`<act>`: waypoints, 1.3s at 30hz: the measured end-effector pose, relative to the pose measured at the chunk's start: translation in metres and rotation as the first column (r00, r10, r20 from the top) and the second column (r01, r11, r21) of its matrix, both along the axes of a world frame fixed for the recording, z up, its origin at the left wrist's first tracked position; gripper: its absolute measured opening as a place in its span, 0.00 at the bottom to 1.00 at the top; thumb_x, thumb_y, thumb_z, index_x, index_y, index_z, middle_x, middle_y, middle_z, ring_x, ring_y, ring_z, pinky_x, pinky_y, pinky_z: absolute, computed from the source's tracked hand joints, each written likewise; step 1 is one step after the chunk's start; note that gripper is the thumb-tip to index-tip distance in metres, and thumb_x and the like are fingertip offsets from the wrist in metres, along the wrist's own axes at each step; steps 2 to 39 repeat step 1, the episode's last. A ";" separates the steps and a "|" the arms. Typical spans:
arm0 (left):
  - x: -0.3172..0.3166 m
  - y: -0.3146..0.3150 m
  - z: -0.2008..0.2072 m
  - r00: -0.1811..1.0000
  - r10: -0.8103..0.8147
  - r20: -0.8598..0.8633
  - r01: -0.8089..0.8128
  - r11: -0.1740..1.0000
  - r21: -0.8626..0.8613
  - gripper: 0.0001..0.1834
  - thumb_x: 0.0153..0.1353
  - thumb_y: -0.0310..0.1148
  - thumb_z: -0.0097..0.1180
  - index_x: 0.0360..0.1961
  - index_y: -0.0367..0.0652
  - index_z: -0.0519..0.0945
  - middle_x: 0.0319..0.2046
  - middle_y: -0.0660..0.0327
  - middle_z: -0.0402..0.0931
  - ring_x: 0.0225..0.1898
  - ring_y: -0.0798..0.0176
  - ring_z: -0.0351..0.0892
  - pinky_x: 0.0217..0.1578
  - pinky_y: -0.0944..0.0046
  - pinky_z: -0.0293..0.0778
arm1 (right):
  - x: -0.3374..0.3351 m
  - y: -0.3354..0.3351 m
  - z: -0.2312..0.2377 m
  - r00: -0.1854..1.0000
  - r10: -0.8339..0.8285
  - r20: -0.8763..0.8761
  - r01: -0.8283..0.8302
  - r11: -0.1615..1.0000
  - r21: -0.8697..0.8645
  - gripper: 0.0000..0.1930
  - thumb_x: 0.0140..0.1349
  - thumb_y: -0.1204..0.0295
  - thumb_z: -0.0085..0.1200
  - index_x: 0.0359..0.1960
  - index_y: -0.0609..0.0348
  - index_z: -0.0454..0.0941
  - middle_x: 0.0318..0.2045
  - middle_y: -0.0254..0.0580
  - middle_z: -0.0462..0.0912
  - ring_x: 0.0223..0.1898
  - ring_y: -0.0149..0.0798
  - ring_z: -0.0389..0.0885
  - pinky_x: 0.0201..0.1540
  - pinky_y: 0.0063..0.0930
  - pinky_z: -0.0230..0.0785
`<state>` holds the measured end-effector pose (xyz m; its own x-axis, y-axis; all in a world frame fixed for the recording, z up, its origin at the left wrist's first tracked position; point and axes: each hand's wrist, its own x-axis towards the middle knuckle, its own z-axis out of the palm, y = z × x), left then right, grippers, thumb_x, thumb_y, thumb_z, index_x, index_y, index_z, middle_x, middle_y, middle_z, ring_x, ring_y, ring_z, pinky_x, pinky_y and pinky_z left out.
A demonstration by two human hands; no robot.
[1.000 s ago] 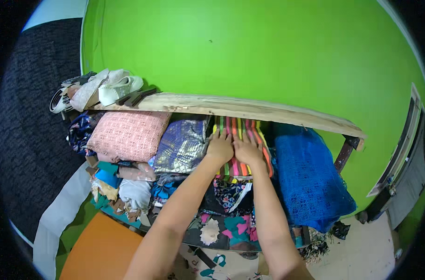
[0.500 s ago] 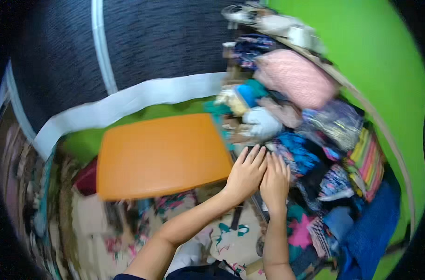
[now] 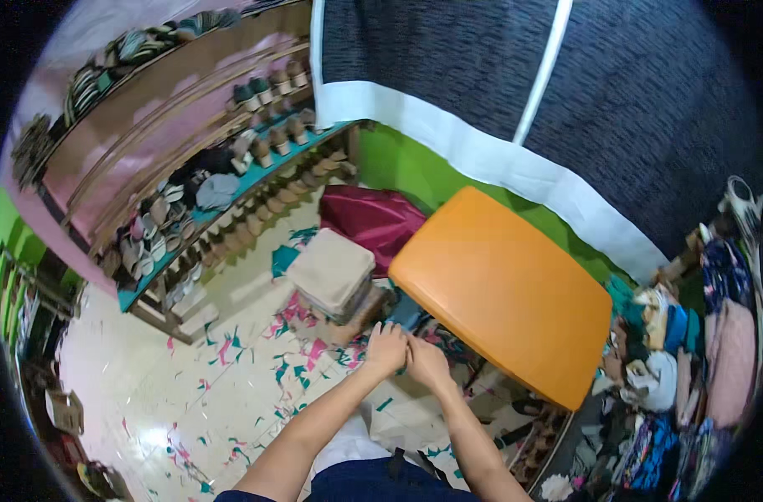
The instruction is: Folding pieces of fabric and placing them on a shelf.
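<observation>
My left hand (image 3: 387,347) is held out in front of me at mid-height, its short-looking fingers slightly apart and nothing visible in them. Close against it is my right hand (image 3: 427,364), its fingers bent in toward the left one and partly hidden, so their grip does not show. Beyond both hands stands an orange padded table (image 3: 507,289), its near left edge a little past the fingertips. Left of it is a stack of beige-topped stools or boxes (image 3: 331,266). Behind that stack a dark red shiny cloth (image 3: 369,219) lies against the green wall.
At left, a wooden rack (image 3: 247,180) holds rows of shoes and lasts. Green and pink scraps (image 3: 293,368) litter the tiled floor (image 3: 147,368). Folded fabrics (image 3: 649,381) crowd the right side. Dark curtains (image 3: 431,67) hang at the back.
My view has swung left, bringing the shoe rack and littered floor into sight. Both hands moved from beside the fabric pile to near the table's left end; the right hand's fingers are now bent.
</observation>
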<state>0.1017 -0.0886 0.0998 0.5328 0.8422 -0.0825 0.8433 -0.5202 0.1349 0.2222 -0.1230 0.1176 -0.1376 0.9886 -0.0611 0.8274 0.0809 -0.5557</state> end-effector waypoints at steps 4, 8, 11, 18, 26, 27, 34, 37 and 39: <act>-0.017 0.009 -0.004 0.997 0.035 -0.068 -0.038 0.998 -0.042 0.21 0.53 0.40 0.47 0.46 0.42 0.74 0.53 0.54 0.66 0.59 0.53 0.59 0.58 0.49 0.52 | -0.018 0.012 -0.007 0.998 0.047 0.031 -0.046 0.998 -0.041 0.22 0.56 0.69 0.44 0.54 0.58 0.63 0.38 0.59 0.76 0.40 0.54 0.75 0.44 0.43 0.67; -0.017 0.009 -0.004 0.997 0.035 -0.068 -0.038 0.998 -0.042 0.21 0.53 0.40 0.47 0.46 0.42 0.74 0.53 0.54 0.66 0.59 0.53 0.59 0.58 0.49 0.52 | -0.018 0.012 -0.007 0.998 0.047 0.031 -0.046 0.998 -0.041 0.22 0.56 0.69 0.44 0.54 0.58 0.63 0.38 0.59 0.76 0.40 0.54 0.75 0.44 0.43 0.67; -0.017 0.009 -0.004 0.997 0.035 -0.068 -0.038 0.998 -0.042 0.21 0.53 0.40 0.47 0.46 0.42 0.74 0.53 0.54 0.66 0.59 0.53 0.59 0.58 0.49 0.52 | -0.018 0.012 -0.007 0.998 0.047 0.031 -0.046 0.998 -0.041 0.22 0.56 0.69 0.44 0.54 0.58 0.63 0.38 0.59 0.76 0.40 0.54 0.75 0.44 0.43 0.67; -0.017 0.009 -0.004 0.997 0.035 -0.068 -0.038 0.998 -0.042 0.21 0.53 0.40 0.47 0.46 0.42 0.74 0.53 0.54 0.66 0.59 0.53 0.59 0.58 0.49 0.52 | -0.018 0.012 -0.007 0.998 0.047 0.031 -0.046 0.998 -0.041 0.22 0.56 0.69 0.44 0.54 0.58 0.63 0.38 0.59 0.76 0.40 0.54 0.75 0.44 0.43 0.67; -0.017 0.009 -0.004 0.997 0.035 -0.068 -0.038 0.998 -0.042 0.21 0.53 0.40 0.47 0.46 0.42 0.74 0.53 0.54 0.66 0.59 0.53 0.59 0.58 0.49 0.52 | -0.018 0.012 -0.007 0.998 0.047 0.031 -0.046 0.998 -0.041 0.22 0.56 0.69 0.44 0.54 0.58 0.63 0.38 0.59 0.76 0.40 0.54 0.75 0.44 0.43 0.67; -0.017 0.009 -0.004 0.997 0.035 -0.068 -0.038 0.998 -0.042 0.21 0.53 0.40 0.47 0.46 0.42 0.74 0.53 0.54 0.66 0.59 0.53 0.59 0.58 0.49 0.52 | -0.018 0.012 -0.007 0.998 0.047 0.031 -0.046 0.998 -0.041 0.22 0.56 0.69 0.44 0.54 0.58 0.63 0.38 0.59 0.76 0.40 0.54 0.75 0.44 0.43 0.67; -0.017 0.009 -0.004 0.997 0.035 -0.068 -0.038 0.998 -0.042 0.21 0.53 0.40 0.47 0.46 0.42 0.74 0.53 0.54 0.66 0.59 0.53 0.59 0.58 0.49 0.52 | -0.018 0.012 -0.007 0.998 0.047 0.031 -0.046 0.998 -0.041 0.22 0.56 0.69 0.44 0.54 0.58 0.63 0.38 0.59 0.76 0.40 0.54 0.75 0.44 0.43 0.67; -0.017 0.009 -0.004 0.997 0.035 -0.068 -0.038 0.998 -0.042 0.21 0.53 0.40 0.47 0.46 0.42 0.74 0.53 0.54 0.66 0.59 0.53 0.59 0.58 0.49 0.52 | -0.018 0.012 -0.007 0.998 0.047 0.031 -0.046 0.998 -0.041 0.22 0.56 0.69 0.44 0.54 0.58 0.63 0.38 0.59 0.76 0.40 0.54 0.75 0.44 0.43 0.67; -0.017 0.009 -0.004 0.997 0.035 -0.068 -0.038 0.998 -0.042 0.21 0.53 0.40 0.47 0.46 0.42 0.74 0.53 0.54 0.66 0.59 0.53 0.59 0.58 0.49 0.52 | -0.018 0.012 -0.007 0.998 0.047 0.031 -0.046 0.998 -0.041 0.22 0.56 0.69 0.44 0.54 0.58 0.63 0.38 0.59 0.76 0.40 0.54 0.75 0.44 0.43 0.67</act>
